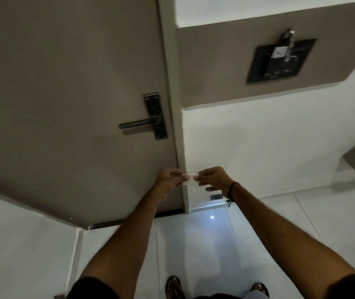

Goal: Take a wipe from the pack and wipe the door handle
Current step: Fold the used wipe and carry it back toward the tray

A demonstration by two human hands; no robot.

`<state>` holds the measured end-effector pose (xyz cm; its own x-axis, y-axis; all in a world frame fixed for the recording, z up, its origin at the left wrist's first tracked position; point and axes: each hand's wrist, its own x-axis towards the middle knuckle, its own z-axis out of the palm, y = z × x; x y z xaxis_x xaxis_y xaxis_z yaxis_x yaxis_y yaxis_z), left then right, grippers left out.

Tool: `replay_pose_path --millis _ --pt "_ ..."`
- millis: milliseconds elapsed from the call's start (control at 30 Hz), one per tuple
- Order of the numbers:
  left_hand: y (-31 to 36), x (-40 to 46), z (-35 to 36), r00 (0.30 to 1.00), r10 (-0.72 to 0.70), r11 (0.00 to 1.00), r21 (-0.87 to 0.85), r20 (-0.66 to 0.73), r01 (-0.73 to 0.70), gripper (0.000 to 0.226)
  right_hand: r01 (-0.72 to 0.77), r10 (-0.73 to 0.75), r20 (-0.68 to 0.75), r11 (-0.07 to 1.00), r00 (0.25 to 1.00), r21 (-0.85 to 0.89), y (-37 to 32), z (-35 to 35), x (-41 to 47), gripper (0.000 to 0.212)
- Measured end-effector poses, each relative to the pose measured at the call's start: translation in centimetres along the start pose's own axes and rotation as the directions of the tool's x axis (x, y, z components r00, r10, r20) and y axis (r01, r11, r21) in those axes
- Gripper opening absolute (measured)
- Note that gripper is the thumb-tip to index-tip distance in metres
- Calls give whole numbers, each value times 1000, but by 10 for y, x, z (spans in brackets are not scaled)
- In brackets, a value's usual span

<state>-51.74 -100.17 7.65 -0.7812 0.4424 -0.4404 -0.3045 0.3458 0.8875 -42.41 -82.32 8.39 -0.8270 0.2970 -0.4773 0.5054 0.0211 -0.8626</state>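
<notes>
A dark metal lever door handle on a black backplate sits on the taupe door, pointing left. Below and to the right of it, my left hand and my right hand are held together in front of the door's edge. Both pinch a small white wipe, one hand at each end. Whether it is a bare wipe or a small pack is too blurred to tell. Both hands are well clear of the handle.
A white door frame runs beside the door. On the wall at upper right hangs a black key-card panel with a card in it. The floor is white glossy tile; my sandalled feet show at the bottom.
</notes>
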Motion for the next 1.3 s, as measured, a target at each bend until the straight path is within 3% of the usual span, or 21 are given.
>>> replay_pose_path --millis 200,467,700,1033,1300 --pt "10 13 165 991 -65 994 90 121 54 32 -45 42 -168 999 985 -14 71 -155 -29 25" --pt "48 31 390 975 -79 991 120 207 54 31 -96 144 -367 985 919 146 138 -358 -79 23" --pt "80 66 543 957 -95 984 171 275 49 19 -100 196 -440 967 876 233 172 -504 -88 19" --pt "128 136 741 952 -24 951 302 306 -73 28 -148 266 -520 955 811 258 206 -684 -70 23" --pt "156 159 881 939 23 909 383 343 -162 28 -227 325 -599 945 731 235 243 -806 -70 9"
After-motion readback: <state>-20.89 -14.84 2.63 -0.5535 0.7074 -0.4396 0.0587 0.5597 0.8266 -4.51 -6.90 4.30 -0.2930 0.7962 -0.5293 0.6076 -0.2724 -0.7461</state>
